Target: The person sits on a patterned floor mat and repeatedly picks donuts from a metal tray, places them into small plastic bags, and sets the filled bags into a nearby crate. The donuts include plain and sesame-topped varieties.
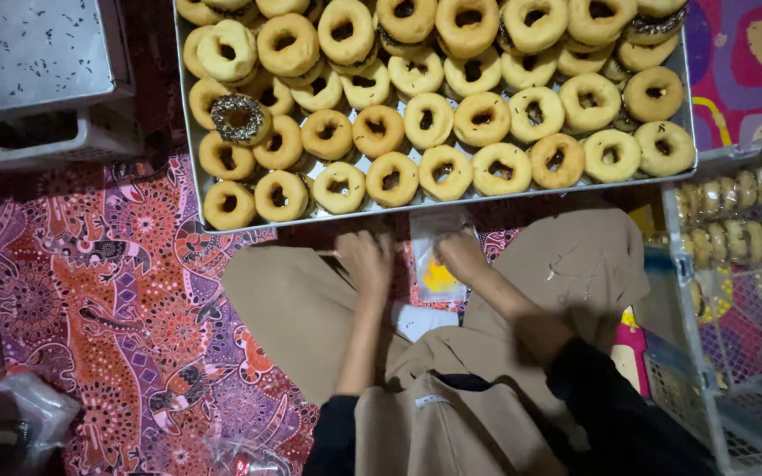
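Observation:
A large metal tray (189,141) full of several plain ring doughnuts lies on the patterned mat ahead of me; one doughnut with chocolate sprinkles (237,117) sits at its left side. Just below the tray's front edge, my left hand (365,261) and my right hand (462,256) are close together over a small clear plastic bag (435,264) with a yellow patch. My right hand pinches the bag's upper edge. My left hand's fingers are curled beside the bag; I cannot tell whether they grip it. My tan-clothed knees frame the hands.
A white wire-mesh crate (734,353) at right holds rows of bagged doughnuts (743,216). A grey lidded box (33,53) stands at top left. A crumpled plastic bag (24,414) lies at bottom left on the red patterned mat (108,300).

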